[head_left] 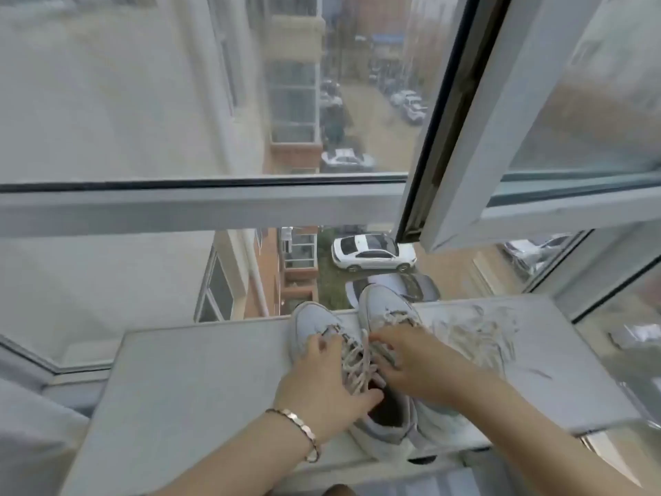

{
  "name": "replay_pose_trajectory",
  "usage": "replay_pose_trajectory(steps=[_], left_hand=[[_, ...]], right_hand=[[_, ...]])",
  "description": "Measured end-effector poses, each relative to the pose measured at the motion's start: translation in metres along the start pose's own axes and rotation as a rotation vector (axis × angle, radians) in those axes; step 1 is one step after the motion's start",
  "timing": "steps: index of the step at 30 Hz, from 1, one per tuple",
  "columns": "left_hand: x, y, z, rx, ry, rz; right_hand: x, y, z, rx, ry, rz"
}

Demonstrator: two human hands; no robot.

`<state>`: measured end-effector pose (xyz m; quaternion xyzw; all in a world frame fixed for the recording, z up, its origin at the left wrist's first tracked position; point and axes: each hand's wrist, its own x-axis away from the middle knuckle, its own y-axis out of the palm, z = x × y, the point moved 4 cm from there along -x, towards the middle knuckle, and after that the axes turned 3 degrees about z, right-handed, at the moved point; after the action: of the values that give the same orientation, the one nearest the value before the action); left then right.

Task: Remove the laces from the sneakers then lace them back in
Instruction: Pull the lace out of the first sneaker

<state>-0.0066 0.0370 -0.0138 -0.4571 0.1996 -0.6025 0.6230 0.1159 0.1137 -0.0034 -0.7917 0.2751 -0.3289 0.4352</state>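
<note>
Sneakers (pixel 382 302) sit side by side on the windowsill (pixel 214 370); the left hand (pixel 322 381) clasps the left sneaker (pixel 311 316), and the right hand (pixel 407 366) pinches its laces (pixel 352 363).

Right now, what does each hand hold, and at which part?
The left hand grips the left sneaker across its laced middle. The right hand seems to pinch a lace there; blur hides the exact hold.
</note>
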Motion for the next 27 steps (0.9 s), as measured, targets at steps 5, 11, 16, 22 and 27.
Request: replay_pose_trajectory(steps=[5,11,16,22,27], left_hand=[[0.012,0.028,-0.008,0.063,0.045,0.196],[0.029,0.018,-0.026,0.189,0.104,0.296],[0.052,0.002,-0.048,0.219,0.152,0.334],[0.066,0.0,-0.058,0.03,0.156,0.382],[0.054,0.0,-0.061,0.007,0.201,0.455]], right_hand=[[0.006,0.022,0.001,0.059,-0.022,0.164],[0.031,0.028,-0.018,-0.11,-0.022,0.275],[0.047,0.052,-0.038,-0.283,0.002,0.422],[0.049,0.066,-0.056,-0.518,0.036,0.484],[0.048,0.061,-0.068,-0.73,0.005,0.454]])
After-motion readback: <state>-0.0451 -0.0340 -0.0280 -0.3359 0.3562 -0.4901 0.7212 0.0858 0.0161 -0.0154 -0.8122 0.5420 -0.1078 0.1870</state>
